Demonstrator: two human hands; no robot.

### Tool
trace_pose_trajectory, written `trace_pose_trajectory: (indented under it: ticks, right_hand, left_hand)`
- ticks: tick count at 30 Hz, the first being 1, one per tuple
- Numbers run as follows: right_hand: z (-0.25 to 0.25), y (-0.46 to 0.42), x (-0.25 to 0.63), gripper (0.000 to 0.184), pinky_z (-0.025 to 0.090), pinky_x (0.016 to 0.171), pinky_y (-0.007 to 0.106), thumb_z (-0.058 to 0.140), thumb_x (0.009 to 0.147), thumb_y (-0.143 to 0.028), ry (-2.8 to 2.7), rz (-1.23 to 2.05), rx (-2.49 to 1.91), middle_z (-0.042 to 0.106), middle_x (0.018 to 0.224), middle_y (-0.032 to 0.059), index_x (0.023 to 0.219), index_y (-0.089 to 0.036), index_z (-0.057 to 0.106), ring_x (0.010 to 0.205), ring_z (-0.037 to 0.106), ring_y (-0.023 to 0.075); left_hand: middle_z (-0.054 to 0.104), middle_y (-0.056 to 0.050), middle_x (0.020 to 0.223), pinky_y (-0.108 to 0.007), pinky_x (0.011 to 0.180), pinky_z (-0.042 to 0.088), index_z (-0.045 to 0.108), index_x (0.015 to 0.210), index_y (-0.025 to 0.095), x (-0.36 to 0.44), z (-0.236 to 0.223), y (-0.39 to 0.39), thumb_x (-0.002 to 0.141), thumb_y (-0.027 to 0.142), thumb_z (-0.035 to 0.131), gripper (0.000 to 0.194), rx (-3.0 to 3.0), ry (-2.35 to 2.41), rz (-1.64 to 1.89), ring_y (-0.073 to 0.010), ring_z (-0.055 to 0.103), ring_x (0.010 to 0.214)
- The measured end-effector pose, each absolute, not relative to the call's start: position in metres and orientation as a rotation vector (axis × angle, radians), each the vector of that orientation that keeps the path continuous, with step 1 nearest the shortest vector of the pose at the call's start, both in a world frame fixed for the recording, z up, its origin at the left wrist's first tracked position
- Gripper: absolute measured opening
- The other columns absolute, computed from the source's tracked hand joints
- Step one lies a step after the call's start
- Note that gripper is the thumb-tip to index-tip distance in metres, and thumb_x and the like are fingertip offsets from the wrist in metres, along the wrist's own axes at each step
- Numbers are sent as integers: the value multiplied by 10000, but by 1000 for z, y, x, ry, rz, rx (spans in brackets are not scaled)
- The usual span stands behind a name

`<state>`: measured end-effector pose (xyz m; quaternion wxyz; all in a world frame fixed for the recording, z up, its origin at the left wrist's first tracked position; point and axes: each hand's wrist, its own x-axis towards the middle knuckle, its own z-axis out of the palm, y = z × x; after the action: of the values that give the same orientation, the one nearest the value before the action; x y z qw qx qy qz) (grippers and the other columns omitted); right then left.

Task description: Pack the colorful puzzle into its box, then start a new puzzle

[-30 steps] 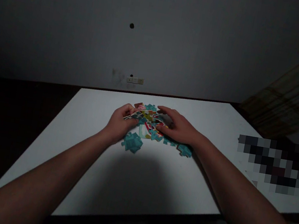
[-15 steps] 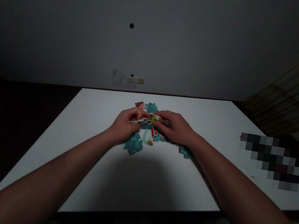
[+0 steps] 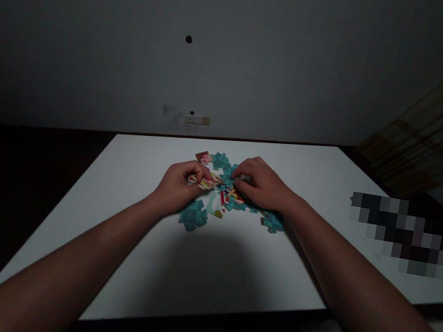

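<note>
Jigsaw puzzle pieces lie together on a white table. My left hand is closed, gripping a patterned jigsaw puzzle piece in cream, yellow and red between thumb and fingers, lifted at the pile's left side. Over the right part of the pile, my right hand has its fingers curled toward the thumb at a teal puzzle section; what lies between the fingertips is hidden. Just below both hands are a pale green and white piece and red-and-yellow pieces.
A teal section lies front left of the pile, another teal piece by my right wrist. Behind are a brown and pink piece and teal pieces. The white table ends at a wall with sockets.
My hands have moved apart. The patterned piece between them is now in my left hand alone, while my right hand has shifted off it onto the teal pieces. The view has tilted slightly.
</note>
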<state>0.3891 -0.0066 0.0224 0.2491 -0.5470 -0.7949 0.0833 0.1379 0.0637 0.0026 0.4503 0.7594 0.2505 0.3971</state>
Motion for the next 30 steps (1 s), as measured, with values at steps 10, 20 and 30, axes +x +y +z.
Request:
trace_pose_trajectory:
  ticks: [10, 20, 30]
  right_hand:
    - [19, -14, 374, 455, 565, 1015, 420, 658, 932, -343, -1996, 664, -1290, 710, 1329, 14, 1383, -396, 647, 1194, 680, 263]
    - [24, -9, 384, 288, 550, 859, 383, 527, 904, -211, -1962, 502, -1544, 771, 1058, 58, 1044, -284, 768, 995, 706, 265]
    - [34, -9, 407, 326, 411, 628, 366, 504, 915, -279, -2154, 335, -1871, 690, 697, 77, 625, -229, 645, 665, 599, 221]
  left_hand:
    - [755, -58, 1138, -567, 1118, 480, 538, 625, 254, 137, 1, 63, 741, 151, 703, 227, 2038, 529, 1017, -286, 676, 1180]
    - [764, -42, 981, -502, 953, 583, 626, 625, 278, 135, -3, 69, 766, 176, 571, 183, 1919, 674, 909, -247, 723, 962]
    - [772, -50, 866, -398, 747, 593, 666, 631, 244, 132, -10, 75, 675, 162, 495, 195, 1785, 852, 908, -243, 730, 830]
